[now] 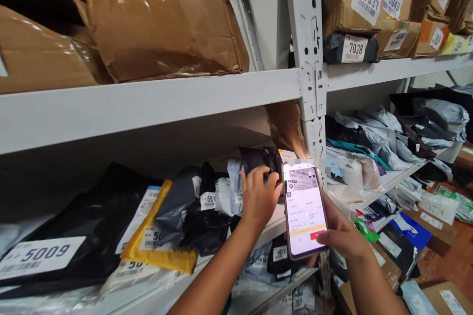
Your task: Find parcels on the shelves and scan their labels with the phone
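Note:
My right hand (pixel 342 229) grips a smartphone (pixel 303 216) upright, its thumb at a red button low on the lit screen. The screen's upper part shows a camera picture of a label. Just left of the phone, my left hand (pixel 259 196) has its fingers curled at a black plastic parcel (pixel 254 157) on the middle shelf. Part of that parcel is hidden behind the hand. A bright light falls on a cardboard piece (pixel 288 125) behind the phone. Beside my left hand lie a pale blue-grey bag (pixel 234 182) and a black parcel labelled 501 (pixel 209 197).
A white metal upright (pixel 310 59) stands between two shelf bays. A yellow padded envelope (pixel 166 256) and a large black bag labelled 5009 (pixel 92 221) lie at left. Cardboard boxes (pixel 166 34) fill the shelf above. Several bagged parcels (pixel 380 133) crowd the right bay.

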`<act>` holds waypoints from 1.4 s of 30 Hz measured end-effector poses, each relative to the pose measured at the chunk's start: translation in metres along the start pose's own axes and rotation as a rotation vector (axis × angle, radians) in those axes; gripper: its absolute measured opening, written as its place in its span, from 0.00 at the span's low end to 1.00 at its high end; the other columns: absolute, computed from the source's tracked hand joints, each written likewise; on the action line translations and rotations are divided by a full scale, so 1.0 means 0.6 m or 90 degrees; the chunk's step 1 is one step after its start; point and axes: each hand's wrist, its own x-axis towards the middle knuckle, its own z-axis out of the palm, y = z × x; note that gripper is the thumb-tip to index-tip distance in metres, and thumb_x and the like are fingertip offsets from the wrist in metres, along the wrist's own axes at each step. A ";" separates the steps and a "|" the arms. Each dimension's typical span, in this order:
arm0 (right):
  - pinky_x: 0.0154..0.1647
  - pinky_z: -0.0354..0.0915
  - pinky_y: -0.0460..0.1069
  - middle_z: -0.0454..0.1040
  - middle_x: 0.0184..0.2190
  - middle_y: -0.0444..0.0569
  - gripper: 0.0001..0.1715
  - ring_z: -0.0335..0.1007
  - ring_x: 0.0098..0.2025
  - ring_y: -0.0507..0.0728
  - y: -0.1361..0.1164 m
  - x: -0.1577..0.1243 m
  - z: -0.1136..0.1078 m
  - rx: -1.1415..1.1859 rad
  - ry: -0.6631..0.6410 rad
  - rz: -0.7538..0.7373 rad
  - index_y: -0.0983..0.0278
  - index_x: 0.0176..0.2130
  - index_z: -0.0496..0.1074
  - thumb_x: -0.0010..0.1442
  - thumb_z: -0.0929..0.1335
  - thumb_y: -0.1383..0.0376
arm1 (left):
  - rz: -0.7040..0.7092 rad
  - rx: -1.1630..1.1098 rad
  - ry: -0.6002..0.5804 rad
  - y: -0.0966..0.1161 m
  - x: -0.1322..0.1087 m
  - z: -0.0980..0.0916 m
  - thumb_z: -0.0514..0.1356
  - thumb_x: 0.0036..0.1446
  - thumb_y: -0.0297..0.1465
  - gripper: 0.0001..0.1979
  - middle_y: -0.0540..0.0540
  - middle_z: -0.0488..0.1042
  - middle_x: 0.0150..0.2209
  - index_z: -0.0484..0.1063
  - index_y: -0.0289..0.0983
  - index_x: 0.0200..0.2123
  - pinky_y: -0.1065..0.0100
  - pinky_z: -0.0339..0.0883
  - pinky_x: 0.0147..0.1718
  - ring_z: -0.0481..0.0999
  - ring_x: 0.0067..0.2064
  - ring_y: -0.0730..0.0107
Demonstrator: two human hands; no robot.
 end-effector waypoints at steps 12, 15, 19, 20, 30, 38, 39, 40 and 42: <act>0.20 0.75 0.51 0.82 0.48 0.50 0.33 0.82 0.39 0.66 0.020 -0.091 -0.023 0.107 0.207 -0.074 0.54 0.55 0.73 0.49 0.75 0.60 | -0.082 -0.136 -0.414 -0.023 0.162 -0.035 0.69 0.51 0.45 0.45 0.34 0.78 0.49 0.57 0.40 0.68 0.53 0.69 0.49 0.76 0.51 0.43; 0.38 0.77 0.54 0.83 0.47 0.49 0.29 0.80 0.44 0.63 0.046 -0.137 -0.037 0.103 0.393 -0.127 0.55 0.51 0.77 0.48 0.74 0.58 | -0.105 -0.112 -0.376 -0.020 0.139 -0.055 0.68 0.52 0.46 0.45 0.30 0.69 0.60 0.55 0.42 0.69 0.36 0.54 0.58 0.64 0.63 0.33; 0.54 0.70 0.59 0.78 0.56 0.47 0.34 0.73 0.57 0.66 0.096 -0.223 -0.051 0.054 0.528 -0.074 0.52 0.54 0.74 0.46 0.74 0.58 | 0.003 -0.178 -0.060 0.012 -0.008 -0.099 0.61 0.61 0.40 0.30 0.32 0.64 0.64 0.65 0.34 0.63 0.44 0.51 0.64 0.60 0.66 0.47; 0.54 0.70 0.60 0.77 0.56 0.47 0.35 0.73 0.57 0.66 0.111 -0.248 -0.050 0.044 0.549 -0.052 0.52 0.54 0.74 0.45 0.75 0.59 | 0.052 -0.218 0.038 0.016 -0.060 -0.107 0.60 0.62 0.36 0.23 0.33 0.70 0.58 0.70 0.33 0.59 0.52 0.61 0.60 0.68 0.60 0.53; 0.30 0.73 0.52 0.83 0.31 0.44 0.25 0.79 0.32 0.61 0.279 -0.481 0.111 0.036 0.914 0.008 0.58 0.41 0.77 0.41 0.78 0.56 | -0.378 -0.390 -0.116 -0.057 -0.627 -0.137 0.56 0.62 0.39 0.16 0.41 0.75 0.43 0.73 0.39 0.48 0.58 0.73 0.45 0.77 0.45 0.58; 0.30 0.71 0.53 0.83 0.29 0.44 0.27 0.77 0.28 0.61 0.421 -0.534 0.296 0.004 0.912 0.033 0.58 0.37 0.76 0.33 0.79 0.64 | -0.796 -0.998 -0.619 0.024 -0.782 -0.255 0.63 0.48 0.56 0.32 0.36 0.75 0.54 0.75 0.39 0.48 0.51 0.67 0.55 0.72 0.57 0.50; 0.29 0.71 0.53 0.83 0.28 0.45 0.27 0.76 0.27 0.60 0.438 -0.533 0.320 -0.002 0.899 0.048 0.59 0.36 0.76 0.31 0.79 0.66 | -0.823 -1.090 -0.716 0.042 -0.785 -0.271 0.63 0.49 0.56 0.33 0.35 0.72 0.57 0.74 0.39 0.50 0.50 0.66 0.55 0.70 0.60 0.49; 0.28 0.70 0.52 0.83 0.27 0.45 0.26 0.76 0.26 0.60 0.453 -0.530 0.343 -0.008 0.885 0.062 0.59 0.34 0.76 0.30 0.79 0.68 | -0.847 -1.175 -0.800 0.059 -0.788 -0.288 0.61 0.50 0.57 0.35 0.36 0.69 0.60 0.73 0.41 0.53 0.48 0.66 0.54 0.68 0.61 0.48; 0.28 0.70 0.51 0.83 0.27 0.45 0.25 0.75 0.27 0.60 0.477 -0.522 0.383 -0.024 0.857 0.077 0.59 0.33 0.76 0.29 0.78 0.69 | -0.887 -1.314 -0.901 0.085 -0.792 -0.318 0.58 0.52 0.59 0.37 0.38 0.65 0.64 0.68 0.46 0.59 0.43 0.66 0.52 0.66 0.62 0.45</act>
